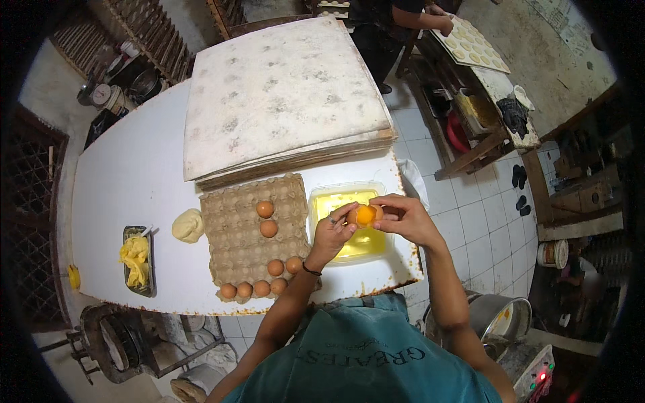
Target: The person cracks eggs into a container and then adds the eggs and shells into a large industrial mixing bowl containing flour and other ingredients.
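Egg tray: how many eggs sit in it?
8: two farther eggs, two nearer eggs side by side, four eggs along the near edge. The left forearm may hide more.

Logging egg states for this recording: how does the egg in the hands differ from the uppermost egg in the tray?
The held egg is split open, its orange-yellow yolk showing; the tray egg looks whole. The held egg is between the left hand and right hand, above the tub; the tray egg sits untouched in the tray. Both have brown shells.
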Tool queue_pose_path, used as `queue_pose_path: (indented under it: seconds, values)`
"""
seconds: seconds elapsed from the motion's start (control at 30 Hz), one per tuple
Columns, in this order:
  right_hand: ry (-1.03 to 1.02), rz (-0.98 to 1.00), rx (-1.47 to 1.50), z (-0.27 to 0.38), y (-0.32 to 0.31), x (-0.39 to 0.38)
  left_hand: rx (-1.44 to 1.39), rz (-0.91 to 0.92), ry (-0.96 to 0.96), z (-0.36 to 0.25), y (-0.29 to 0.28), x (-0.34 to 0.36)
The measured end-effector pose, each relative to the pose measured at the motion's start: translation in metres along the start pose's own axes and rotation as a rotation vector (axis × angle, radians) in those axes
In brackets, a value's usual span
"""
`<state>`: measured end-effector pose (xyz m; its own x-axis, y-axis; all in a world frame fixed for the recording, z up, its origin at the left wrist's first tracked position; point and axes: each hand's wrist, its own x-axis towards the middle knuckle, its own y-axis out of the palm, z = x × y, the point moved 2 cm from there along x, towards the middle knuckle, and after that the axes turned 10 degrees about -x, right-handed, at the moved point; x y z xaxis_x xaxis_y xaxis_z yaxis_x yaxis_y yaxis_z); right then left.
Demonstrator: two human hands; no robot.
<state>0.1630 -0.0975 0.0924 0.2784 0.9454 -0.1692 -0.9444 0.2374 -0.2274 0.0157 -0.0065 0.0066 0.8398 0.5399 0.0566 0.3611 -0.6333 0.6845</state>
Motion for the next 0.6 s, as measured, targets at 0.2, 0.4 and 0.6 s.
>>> queue_pose_path:
  seconds: [0.2, 0.4, 0.6]
  values:
    - [0.054, -0.007, 0.175, -0.019, 0.0, -0.004, 0.021, -0.014, -0.014, -0.012, 0.004, 0.001]
    - [-0.015, -0.025, 0.358, -0.039, 0.004, -0.004, 0.019, -0.01, 0.0, -0.019, 0.007, 0.003]
    - [-0.105, -0.013, 0.482, -0.05, 0.009, -0.002, 0.064, -0.009, -0.063, -0.028, 0.01, 0.005]
